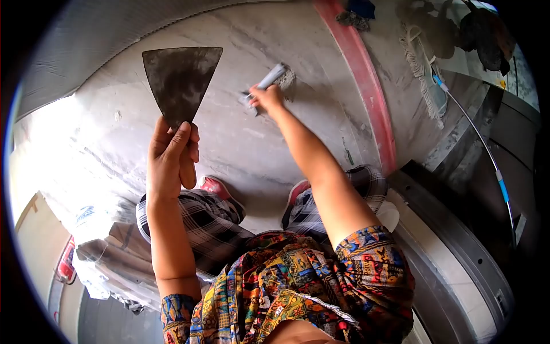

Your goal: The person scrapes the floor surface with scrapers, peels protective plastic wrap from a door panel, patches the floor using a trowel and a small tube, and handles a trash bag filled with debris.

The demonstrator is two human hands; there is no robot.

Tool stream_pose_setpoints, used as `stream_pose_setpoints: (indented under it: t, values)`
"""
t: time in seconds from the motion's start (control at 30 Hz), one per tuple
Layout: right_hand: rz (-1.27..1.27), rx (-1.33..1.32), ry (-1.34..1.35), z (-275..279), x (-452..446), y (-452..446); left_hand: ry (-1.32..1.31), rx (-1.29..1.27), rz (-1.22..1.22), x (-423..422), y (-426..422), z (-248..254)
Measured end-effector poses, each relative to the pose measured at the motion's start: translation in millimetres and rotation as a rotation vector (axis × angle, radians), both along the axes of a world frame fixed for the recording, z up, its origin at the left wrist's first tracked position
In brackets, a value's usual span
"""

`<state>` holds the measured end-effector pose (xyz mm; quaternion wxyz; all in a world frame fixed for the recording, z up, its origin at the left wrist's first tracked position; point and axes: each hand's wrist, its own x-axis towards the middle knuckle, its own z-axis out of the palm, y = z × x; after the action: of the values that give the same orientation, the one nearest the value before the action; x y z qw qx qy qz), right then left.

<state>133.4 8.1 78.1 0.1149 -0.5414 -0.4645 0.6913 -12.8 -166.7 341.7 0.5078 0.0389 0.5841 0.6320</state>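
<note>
My left hand (172,152) is wrapped round the wooden handle of a wide putty knife (182,77), whose dark, smeared blade points up and away from me. Farther out, my right hand (268,98) reaches low over the dusty grey floor (229,149). Its fingers are closed on a grey-white tool (270,76), which looks like a scraper; its exact shape is hard to make out. Just beyond that tool lies a small patch of pale crumbled material (286,82) on the floor.
A red strip (366,80) crosses the floor on the right. Past it lies a mop (424,74) with a long thin pole (484,143). Plastic-wrapped items (114,246) stand at my left; a dark metal frame (458,235) is at my right.
</note>
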Motion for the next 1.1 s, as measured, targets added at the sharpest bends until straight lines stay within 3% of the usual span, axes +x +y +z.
stream_pose_setpoints:
  t: [0.17, 0.23, 0.3, 0.4, 0.43, 0.7, 0.87, 1.03, 1.1]
  values:
    - [-0.090, 0.112, -0.048, 15.7, 34.8, 69.2, -0.015, 0.013, -0.036, 0.7, -0.3, 2.4]
    - [0.085, -0.014, -0.053, 39.0, 49.8, 72.6, -0.019, 0.039, -0.042, -0.4, 1.4, 1.4]
    - [0.415, -0.206, -0.059, 42.8, 75.3, 59.8, -0.018, 0.040, -0.039, -1.4, 0.8, 0.9]
    - [0.960, -0.324, -0.341, 25.8, 120.1, 33.8, -0.025, 0.036, -0.039, -0.1, 2.7, 2.5]
    - [1.016, -0.271, -0.426, 25.2, 132.8, 24.8, -0.025, 0.034, -0.039, -0.2, 3.1, 4.0]
    - [0.808, 0.071, -0.505, 31.4, 94.8, 70.1, -0.015, -0.008, -0.019, 5.1, 7.8, 4.6]
    - [0.690, 0.249, -0.329, 38.5, 74.5, 83.4, -0.003, 0.002, -0.037, 4.3, 9.0, 1.5]
    - [1.267, 0.033, -0.708, 44.9, 125.5, 63.9, -0.004, 0.021, -0.048, 2.9, 3.1, 0.6]
    - [1.337, 0.309, -0.722, 38.6, 158.1, 47.6, -0.007, 0.023, -0.057, 1.6, 1.8, 0.8]
